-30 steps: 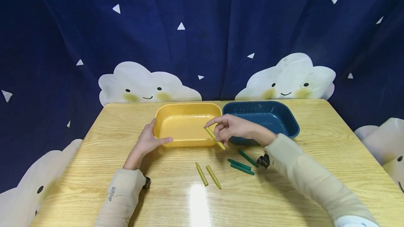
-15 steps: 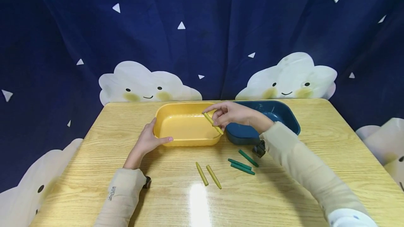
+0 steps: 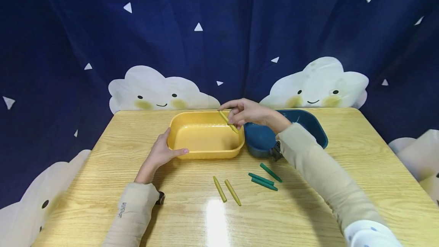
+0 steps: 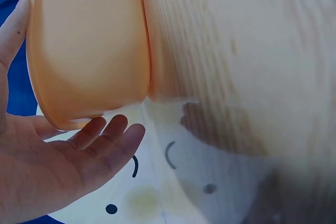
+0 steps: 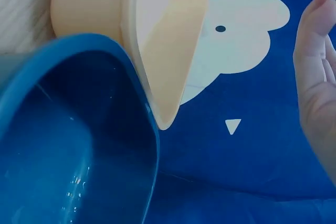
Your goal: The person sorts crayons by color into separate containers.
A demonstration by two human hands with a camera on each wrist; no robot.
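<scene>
In the head view, my right hand (image 3: 248, 111) pinches a yellow crayon (image 3: 224, 117) over the right end of the yellow basin (image 3: 205, 154). The crayon slants down to the right. The left hand (image 3: 160, 151) holds the basin's left end, thumb along the front rim and fingers at the side. In the left wrist view, its fingers (image 4: 107, 140) curve around the basin's end (image 4: 89, 40). Two yellow crayons (image 3: 227, 191) and three green crayons (image 3: 265, 178) lie on the table in front. In the right wrist view, the hand (image 5: 317, 72) is partly cut off.
A dark blue basin (image 3: 260, 138) stands against the yellow one's right end, partly beneath my right forearm. The wooden table (image 3: 120, 140) ends at a navy curtain (image 3: 223, 48) with white clouds.
My right hand has moved away from me and slightly up with the yellow crayon, from the basin's front rim to over its right end. The left hand stays put.
</scene>
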